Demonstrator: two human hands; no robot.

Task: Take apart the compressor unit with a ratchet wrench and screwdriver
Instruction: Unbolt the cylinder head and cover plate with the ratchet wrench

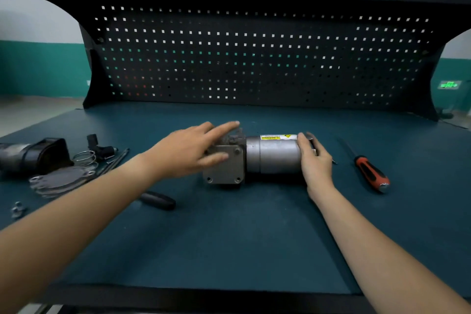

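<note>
The grey compressor unit [272, 155] lies on its side in the middle of the blue bench, its square bolted head plate [225, 169] to the left and a yellow warning label on top. My left hand [193, 150] hovers over the head plate with fingers stretched out, holding nothing. My right hand [314, 160] grips the right end of the cylinder. A red and black screwdriver [370, 173] lies to the right of the unit. A black tool handle [158, 200], possibly the ratchet wrench, lies under my left forearm, partly hidden.
Removed parts sit at the left: a black housing [35, 155], wire clips [85, 158], a black fitting [102, 148], long bolts [116, 160], flat gasket plates [61, 181] and small nuts [17, 210]. A black pegboard [254, 58] stands behind the bench.
</note>
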